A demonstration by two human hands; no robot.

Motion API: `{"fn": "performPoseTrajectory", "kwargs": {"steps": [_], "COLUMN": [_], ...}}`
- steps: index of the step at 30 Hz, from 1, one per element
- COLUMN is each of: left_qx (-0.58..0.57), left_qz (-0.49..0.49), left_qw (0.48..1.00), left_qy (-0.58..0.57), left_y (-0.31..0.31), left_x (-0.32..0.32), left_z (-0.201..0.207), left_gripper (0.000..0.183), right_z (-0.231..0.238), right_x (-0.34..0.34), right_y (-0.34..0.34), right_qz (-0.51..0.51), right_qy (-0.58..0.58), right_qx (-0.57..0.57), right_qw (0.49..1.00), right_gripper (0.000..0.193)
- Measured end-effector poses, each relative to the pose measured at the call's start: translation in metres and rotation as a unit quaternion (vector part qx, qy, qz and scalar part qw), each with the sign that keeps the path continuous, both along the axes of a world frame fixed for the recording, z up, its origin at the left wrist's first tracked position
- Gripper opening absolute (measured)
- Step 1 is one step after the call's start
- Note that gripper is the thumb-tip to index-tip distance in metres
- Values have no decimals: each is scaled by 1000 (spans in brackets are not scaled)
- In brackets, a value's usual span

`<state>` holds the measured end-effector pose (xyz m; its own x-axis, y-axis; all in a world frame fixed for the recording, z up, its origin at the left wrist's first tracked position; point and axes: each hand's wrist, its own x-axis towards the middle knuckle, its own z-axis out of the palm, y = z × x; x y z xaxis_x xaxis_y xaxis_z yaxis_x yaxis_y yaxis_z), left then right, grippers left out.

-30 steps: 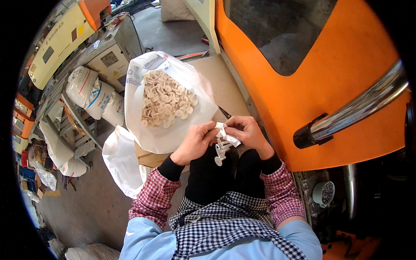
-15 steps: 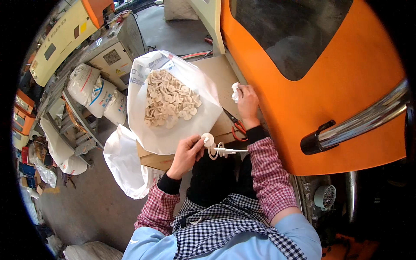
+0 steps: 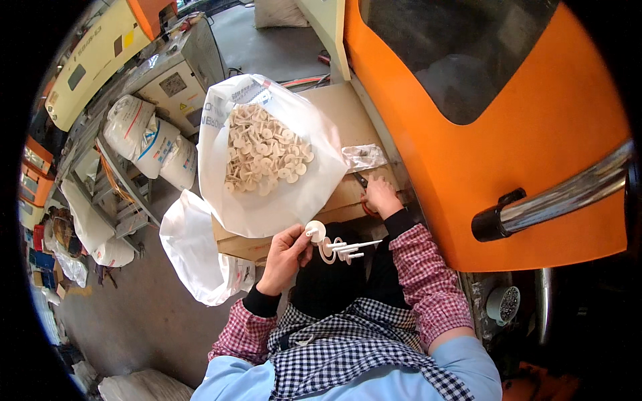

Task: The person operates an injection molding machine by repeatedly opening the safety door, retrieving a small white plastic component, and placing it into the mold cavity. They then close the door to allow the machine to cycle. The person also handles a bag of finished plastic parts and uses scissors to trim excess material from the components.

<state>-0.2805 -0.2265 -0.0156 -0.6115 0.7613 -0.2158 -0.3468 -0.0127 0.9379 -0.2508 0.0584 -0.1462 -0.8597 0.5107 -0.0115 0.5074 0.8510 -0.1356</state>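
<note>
Between thumb and fingers, my left hand (image 3: pixel 285 256) pinches a white moulded plastic piece (image 3: pixel 342 250) by its round disc; curved rings and thin stems stick out to the right over my lap. My right hand (image 3: pixel 382 196) is closed on the scissors (image 3: pixel 361 180) lying on the cardboard-topped surface (image 3: pixel 332 101); the palm hides most of their red handles. Just beyond that hand lies a crumpled white wrapper or cloth (image 3: pixel 364 157). Ahead of my left hand, a large open white sack (image 3: pixel 267 217) holds many cream-coloured discs with stems (image 3: pixel 267 150).
An orange machine door (image 3: pixel 481 180) with a dark window and a chrome bar handle (image 3: pixel 568 194) rises close on my right. Another white bag (image 3: pixel 194 257) hangs at the surface's left. Stacked full sacks (image 3: pixel 154 147) and a cabinet (image 3: pixel 175 87) stand further left.
My right hand has let go of the crumpled white wrapper or cloth and moved back toward me onto the scissors. The moulded piece in my left hand has tilted, its stems now fanned apart.
</note>
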Motion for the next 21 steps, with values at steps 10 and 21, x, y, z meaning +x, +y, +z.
{"fn": "performPoseTrajectory", "kwargs": {"steps": [10, 21], "left_qx": [16, 94], "left_qz": [9, 25], "left_qw": [1000, 990], "left_qy": [-26, -99], "left_y": [-1, -9], "left_x": [11, 9], "left_z": [15, 26], "left_gripper": [21, 23], "right_z": [86, 27], "right_x": [43, -1], "right_y": [-14, 27], "right_qz": [75, -3], "right_qy": [11, 202], "right_qx": [-235, -161], "right_qw": [969, 966], "right_gripper": [35, 30]}}
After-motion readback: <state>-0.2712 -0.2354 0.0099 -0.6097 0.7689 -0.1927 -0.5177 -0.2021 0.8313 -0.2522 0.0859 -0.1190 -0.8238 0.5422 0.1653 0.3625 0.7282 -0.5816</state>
